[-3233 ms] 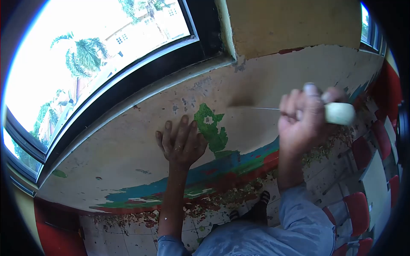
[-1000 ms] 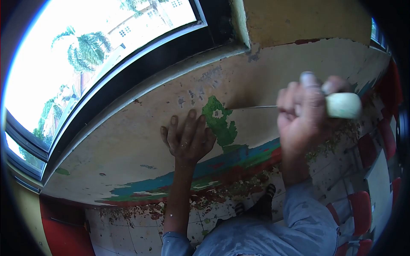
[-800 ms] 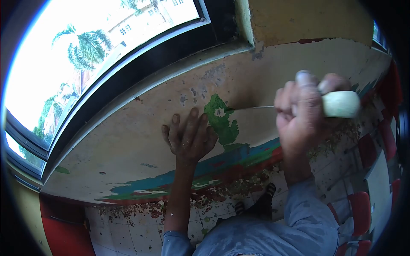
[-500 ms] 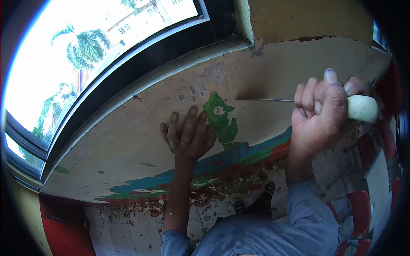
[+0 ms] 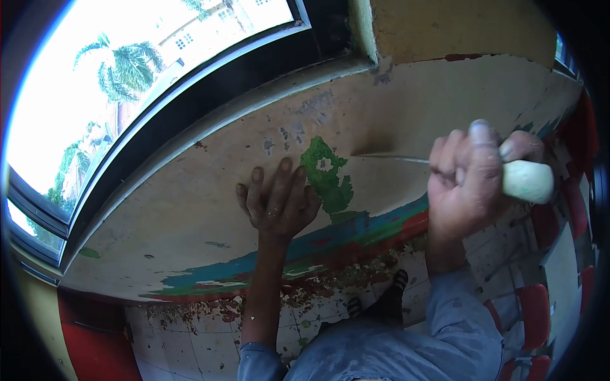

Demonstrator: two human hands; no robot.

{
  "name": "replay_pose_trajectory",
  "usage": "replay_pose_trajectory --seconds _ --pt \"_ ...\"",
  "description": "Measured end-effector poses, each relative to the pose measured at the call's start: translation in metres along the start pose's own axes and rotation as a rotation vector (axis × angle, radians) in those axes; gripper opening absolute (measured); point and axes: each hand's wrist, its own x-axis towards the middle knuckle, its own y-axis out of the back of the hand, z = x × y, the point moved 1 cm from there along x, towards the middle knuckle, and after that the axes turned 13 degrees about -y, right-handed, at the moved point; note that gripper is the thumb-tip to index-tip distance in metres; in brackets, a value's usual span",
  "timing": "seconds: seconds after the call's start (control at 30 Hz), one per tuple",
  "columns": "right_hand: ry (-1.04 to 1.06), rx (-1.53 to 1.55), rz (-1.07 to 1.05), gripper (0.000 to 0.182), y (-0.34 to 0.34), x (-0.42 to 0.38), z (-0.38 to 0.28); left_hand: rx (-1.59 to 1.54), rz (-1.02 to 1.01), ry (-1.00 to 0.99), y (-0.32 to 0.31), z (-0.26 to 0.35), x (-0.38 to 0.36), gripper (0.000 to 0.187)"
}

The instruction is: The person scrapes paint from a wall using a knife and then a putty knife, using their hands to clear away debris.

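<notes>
Since the previous frame (0.5 s ago), right hand (image 5: 473, 178) has shifted toward 7 o'clock, carrying with it the hand tool with thin metal blade and rounded off-white handle (image 5: 528, 181). Left hand (image 5: 279, 206) is essentially unchanged.

Right grip: fingers curled fully round the tool, handle butt protruding at 4 o'clock, blade pointing to 9 o'clock. Blade tip lies near the upper edge of the ragged green paint patch (image 5: 332, 190), at its 1–2 o'clock; contact with the cream-coloured wall (image 5: 190, 209) cannot be told.

Left grip: spread flat, palm to wall, holding nothing; located at the patch's 8 o'clock, fingertips toward 12, index finger just beside the patch edge.

Surroundings, taken from the patch: irregular teal paint band (image 5: 222, 270) at 7 o'clock; black-framed window (image 5: 254, 95) at 10; red chair (image 5: 535, 314) at 4. Paint flakes litter the pale tiled floor (image 5: 216, 355).
</notes>
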Motion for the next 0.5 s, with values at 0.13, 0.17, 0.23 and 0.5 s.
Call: replay_pose_trajectory --seconds 0.13,0.17,0.23,0.5 --pt "-0.098 0.027 0.016 0.021 0.001 -0.002 0.013 0.009 -0.01 0.006 0.001 0.002 -0.001 0.027" --pt "-0.1 0.025 0.066 0.021 0.0 -0.003 0.009 0.009 -0.011 0.005 0.001 0.002 -0.001 0.027" --pt "-0.076 0.096 0.169 0.021 0.001 0.002 -0.003 0.011 -0.002 -0.003 -0.001 -0.001 0.001 0.027" --pt "-0.104 0.003 0.083 0.021 0.003 -0.004 0.011 0.007 -0.001 -0.003 0.0 0.001 0.0 0.027"
